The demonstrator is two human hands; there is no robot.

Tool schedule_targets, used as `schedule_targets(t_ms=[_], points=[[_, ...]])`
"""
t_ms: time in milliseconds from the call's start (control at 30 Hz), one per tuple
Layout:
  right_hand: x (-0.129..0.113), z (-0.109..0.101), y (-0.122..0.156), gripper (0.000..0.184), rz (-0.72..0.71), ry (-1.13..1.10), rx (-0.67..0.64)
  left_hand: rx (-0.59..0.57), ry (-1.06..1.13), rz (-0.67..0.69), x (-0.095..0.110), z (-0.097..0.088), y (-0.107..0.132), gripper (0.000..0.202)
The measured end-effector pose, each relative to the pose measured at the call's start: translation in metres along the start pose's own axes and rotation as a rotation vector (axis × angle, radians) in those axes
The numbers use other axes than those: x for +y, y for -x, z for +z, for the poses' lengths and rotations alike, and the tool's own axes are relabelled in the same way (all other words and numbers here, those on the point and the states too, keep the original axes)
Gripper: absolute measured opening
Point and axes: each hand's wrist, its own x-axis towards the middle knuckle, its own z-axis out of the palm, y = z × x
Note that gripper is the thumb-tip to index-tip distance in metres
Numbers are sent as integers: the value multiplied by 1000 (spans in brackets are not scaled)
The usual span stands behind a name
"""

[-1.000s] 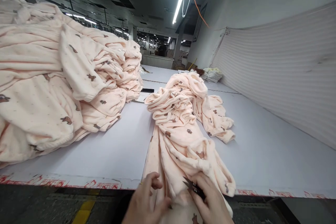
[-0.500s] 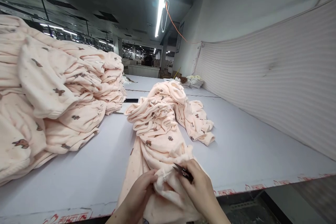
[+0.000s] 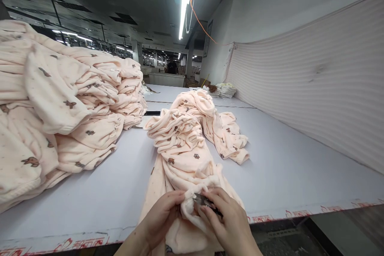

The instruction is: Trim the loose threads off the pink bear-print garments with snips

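Note:
A peach fleece garment (image 3: 186, 156) with small brown bear prints lies stretched along the white table (image 3: 288, 172), its near end hanging over the front edge. My left hand (image 3: 160, 218) pinches a fold of that near end. My right hand (image 3: 228, 222) is closed on small dark thread snips (image 3: 204, 201), whose blades touch the bunched fabric between both hands.
A tall pile of the same peach garments (image 3: 60, 104) fills the table's left side. A dark flat object (image 3: 152, 113) lies beyond it. Folded pale cloth (image 3: 225, 89) sits far back by the striped wall covering (image 3: 312, 88) on the right.
The view swung left, then steadied. Both hands drew the garment's end closer together, and the snips came down from above the fabric onto the fold.

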Motion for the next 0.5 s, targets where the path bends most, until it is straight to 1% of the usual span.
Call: schedule_targets(t_ms=[133,200,300,400,500], points=[[1,0,-2,21,46,-49,12,-25,-49,-33,8,0,1,21],[3,-1,-3,20,41,-76,1,-43,-82,-53,12,0,2,21],[5,-4,-2,20,15,-60,31,-49,-130,-53,16,1,1,25],[4,-5,2,23,-41,18,23,-39,-162,-40,17,3,-2,27],[2,-1,5,28,-128,195,30,-56,-173,-38,18,6,-4,29]])
